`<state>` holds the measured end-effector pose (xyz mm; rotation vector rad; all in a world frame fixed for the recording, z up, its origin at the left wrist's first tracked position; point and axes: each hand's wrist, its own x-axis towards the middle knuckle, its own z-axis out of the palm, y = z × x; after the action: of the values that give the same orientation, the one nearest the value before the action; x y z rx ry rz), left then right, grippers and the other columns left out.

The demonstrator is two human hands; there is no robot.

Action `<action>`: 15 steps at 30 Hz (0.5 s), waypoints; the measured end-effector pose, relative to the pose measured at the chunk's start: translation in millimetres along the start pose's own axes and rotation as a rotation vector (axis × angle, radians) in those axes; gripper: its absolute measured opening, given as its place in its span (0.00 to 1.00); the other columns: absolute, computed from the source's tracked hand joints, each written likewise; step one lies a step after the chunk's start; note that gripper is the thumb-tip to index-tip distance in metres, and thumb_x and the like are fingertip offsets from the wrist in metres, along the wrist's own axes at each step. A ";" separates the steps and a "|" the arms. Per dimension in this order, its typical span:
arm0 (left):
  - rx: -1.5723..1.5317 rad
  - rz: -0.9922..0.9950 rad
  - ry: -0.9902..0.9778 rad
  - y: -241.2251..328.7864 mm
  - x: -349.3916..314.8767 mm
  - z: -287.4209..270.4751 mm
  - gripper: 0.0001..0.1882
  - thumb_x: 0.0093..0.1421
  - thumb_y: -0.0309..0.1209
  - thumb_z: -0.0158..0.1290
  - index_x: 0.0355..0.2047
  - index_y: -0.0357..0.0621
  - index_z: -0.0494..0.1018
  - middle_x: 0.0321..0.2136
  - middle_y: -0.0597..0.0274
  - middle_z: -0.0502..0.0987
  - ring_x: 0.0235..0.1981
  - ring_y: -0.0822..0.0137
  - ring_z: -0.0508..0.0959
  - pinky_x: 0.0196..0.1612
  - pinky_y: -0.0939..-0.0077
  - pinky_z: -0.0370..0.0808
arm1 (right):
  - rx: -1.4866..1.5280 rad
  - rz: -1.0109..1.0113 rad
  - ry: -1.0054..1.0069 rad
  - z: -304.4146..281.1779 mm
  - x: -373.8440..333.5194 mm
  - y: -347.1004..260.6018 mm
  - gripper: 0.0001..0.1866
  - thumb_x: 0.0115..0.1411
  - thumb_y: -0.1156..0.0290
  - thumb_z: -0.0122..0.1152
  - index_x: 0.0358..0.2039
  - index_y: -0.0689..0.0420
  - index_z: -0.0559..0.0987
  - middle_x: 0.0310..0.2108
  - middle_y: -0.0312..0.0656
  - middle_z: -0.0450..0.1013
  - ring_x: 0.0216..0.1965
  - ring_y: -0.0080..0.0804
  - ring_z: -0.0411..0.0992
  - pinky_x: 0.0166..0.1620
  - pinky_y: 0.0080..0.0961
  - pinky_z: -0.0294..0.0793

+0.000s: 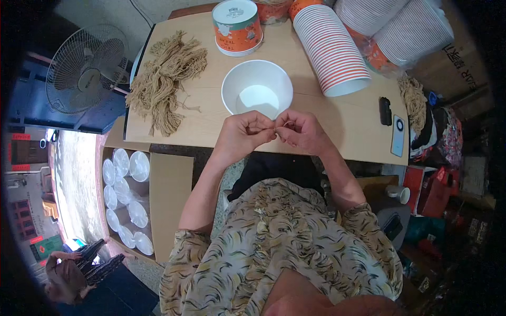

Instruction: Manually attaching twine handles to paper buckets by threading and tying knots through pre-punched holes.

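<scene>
My left hand [242, 137] and my right hand [307, 134] meet at the table's near edge, thumbs and fingertips pinched together. Between them runs a thin light strand [288, 123], small and partly hidden by the fingers. Just beyond the fingertips stands a white paper tub [256, 73] with its open top facing up; its inside is white and I see nothing in it. A loose heap of tan twine [168, 79] lies on the table to the left, some ends trailing toward the tub.
An upside-down orange printed tub [237, 31] stands at the back. A long stack of nested tubs [332, 50] lies to its right, beside bagged stacks [414, 37]. A phone [398, 136] and a black object [385, 111] lie at right. Left are a fan [87, 71] and a carton [171, 200] of clear plastic pieces.
</scene>
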<state>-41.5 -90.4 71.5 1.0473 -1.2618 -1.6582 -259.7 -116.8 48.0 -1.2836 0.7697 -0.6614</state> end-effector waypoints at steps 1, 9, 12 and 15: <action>-0.001 0.001 0.004 -0.1 -0.6 0.0 0.06 0.60 0.17 0.60 0.38 0.32 0.77 0.33 0.61 0.82 0.38 0.73 0.83 0.43 0.79 0.81 | 0.004 0.008 0.019 1.3 0.1 1.1 0.06 0.64 0.74 0.61 0.39 0.61 0.76 0.27 0.32 0.73 0.24 0.11 0.66 0.26 0.12 0.65; -0.063 -0.087 0.019 3.3 -0.1 -2.3 0.07 0.62 0.19 0.58 0.40 0.30 0.77 0.34 0.58 0.83 0.37 0.72 0.83 0.42 0.80 0.81 | -0.047 -0.071 0.065 6.9 -0.6 1.4 0.06 0.65 0.74 0.61 0.40 0.62 0.77 0.27 0.30 0.73 0.27 0.12 0.69 0.30 0.12 0.69; -0.064 -0.100 0.023 4.5 -0.6 -1.3 0.07 0.62 0.19 0.58 0.40 0.30 0.78 0.34 0.57 0.82 0.37 0.72 0.83 0.42 0.80 0.82 | -0.052 -0.114 0.085 7.3 -0.8 4.8 0.05 0.65 0.75 0.61 0.40 0.62 0.77 0.29 0.29 0.73 0.29 0.12 0.70 0.33 0.12 0.71; -0.073 -0.085 -0.007 0.7 0.0 -3.5 0.06 0.63 0.19 0.58 0.39 0.30 0.78 0.34 0.58 0.82 0.36 0.72 0.83 0.42 0.80 0.81 | -0.090 -0.120 0.107 8.3 -1.4 4.8 0.05 0.65 0.76 0.61 0.40 0.62 0.77 0.30 0.30 0.73 0.29 0.12 0.70 0.33 0.12 0.71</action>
<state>-38.2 -91.6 71.6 1.0647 -1.1664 -1.7599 -253.8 -110.1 44.3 -1.3935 0.8220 -0.8041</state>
